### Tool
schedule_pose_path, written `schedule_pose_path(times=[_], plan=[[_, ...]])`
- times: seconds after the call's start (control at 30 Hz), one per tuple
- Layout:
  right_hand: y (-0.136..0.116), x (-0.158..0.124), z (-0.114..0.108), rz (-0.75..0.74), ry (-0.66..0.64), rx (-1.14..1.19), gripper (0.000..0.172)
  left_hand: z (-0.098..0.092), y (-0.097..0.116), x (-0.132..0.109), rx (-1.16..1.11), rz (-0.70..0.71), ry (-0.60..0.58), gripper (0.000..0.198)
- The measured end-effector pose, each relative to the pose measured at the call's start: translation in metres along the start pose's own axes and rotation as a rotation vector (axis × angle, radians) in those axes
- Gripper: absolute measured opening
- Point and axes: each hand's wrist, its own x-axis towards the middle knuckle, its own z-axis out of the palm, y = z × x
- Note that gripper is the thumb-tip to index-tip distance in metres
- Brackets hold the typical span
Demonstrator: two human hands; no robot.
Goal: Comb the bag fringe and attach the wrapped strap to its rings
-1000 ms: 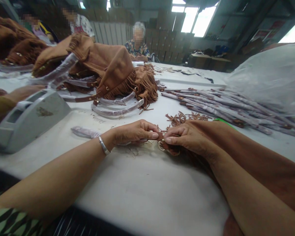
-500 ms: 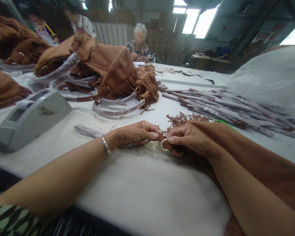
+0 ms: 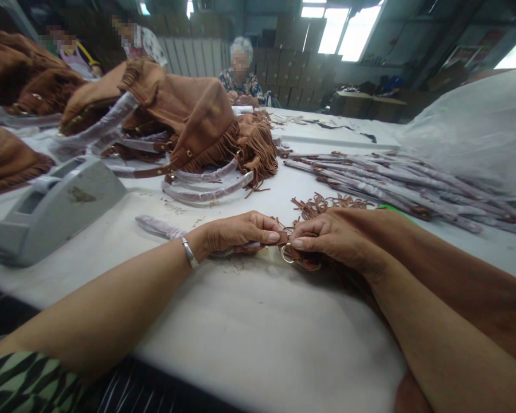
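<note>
My left hand [image 3: 245, 230] pinches the brown leather end of a strap [image 3: 277, 238], thumb on top. The strap's plastic-wrapped length [image 3: 161, 227] runs out to the left beneath that hand. Close against it, my right hand [image 3: 333, 238] is closed, thumb and fingertips at a gold metal ring [image 3: 288, 253] and its leather tab. Ring and tab sit at the edge of a brown fringed bag [image 3: 430, 264], which lies under my right forearm. Fringe strands [image 3: 322, 203] spread out behind my right hand. The fingers hide exactly how strap and ring meet.
A grey tape dispenser [image 3: 69, 209] stands at the left. Behind it are piled brown fringed bags [image 3: 184, 109] with wrapped handles. A heap of wrapped straps [image 3: 395, 178] and a big clear plastic bag [image 3: 477, 126] lie at the right. Several people are beyond the white table [image 3: 258, 338].
My hands stay nearly in place, close together at the ring. The strap's wrapped length has shifted slightly to the right. The view has moved a little.
</note>
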Motion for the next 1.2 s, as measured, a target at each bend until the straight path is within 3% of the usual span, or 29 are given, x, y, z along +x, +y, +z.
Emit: schedule_pose_path(times=[0.27, 0.6, 1.0, 1.2], plan=[[0.0022, 0.0, -0.0008, 0.007, 0.061, 0.045, 0.034, -0.0021, -0.0031, 0.0027, -0.115, -0.004, 0.055, 0.028], [-0.0019, 0.0004, 0.002, 0.018, 0.067, 0.05, 0.034, 0.0012, 0.0025, -0.0015, 0.06, 0.059, 0.027, 0.033], [-0.0039, 0.0012, 0.004, 0.037, 0.057, 0.02, 0.04, -0.0039, -0.0001, -0.0021, 0.039, 0.001, 0.026, 0.039], [0.0014, 0.0061, 0.0083, 0.012, 0.12, -0.005, 0.042, -0.0061, 0.0008, -0.0021, 0.044, -0.039, 0.064, 0.036]])
